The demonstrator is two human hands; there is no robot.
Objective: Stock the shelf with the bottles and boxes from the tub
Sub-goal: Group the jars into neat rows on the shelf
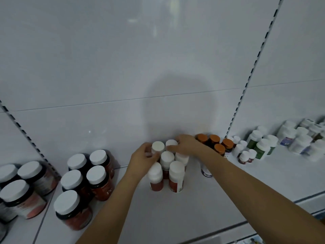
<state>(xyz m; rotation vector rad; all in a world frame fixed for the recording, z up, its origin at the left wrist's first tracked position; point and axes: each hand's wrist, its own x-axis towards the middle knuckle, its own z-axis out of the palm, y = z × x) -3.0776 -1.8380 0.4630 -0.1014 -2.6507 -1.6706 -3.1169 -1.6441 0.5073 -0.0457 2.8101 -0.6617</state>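
Note:
Several small white-capped bottles with red labels (176, 176) stand clustered in two rows on the white shelf (175, 213). My left hand (142, 160) grips the back-left bottle of the cluster (158, 147), fingers wrapped around its side. My right hand (184, 144) rests over the back-right bottle (171, 143), fingers curled on its cap. Both forearms reach in from the lower right. The tub is out of view.
Large dark jars with white lids (84, 175) fill the shelf's left side. Orange-capped bottles (215, 142) stand just right of my right hand, then small white bottles (245, 155) and green-labelled ones (262, 147). The white back panel (123, 67) rises behind.

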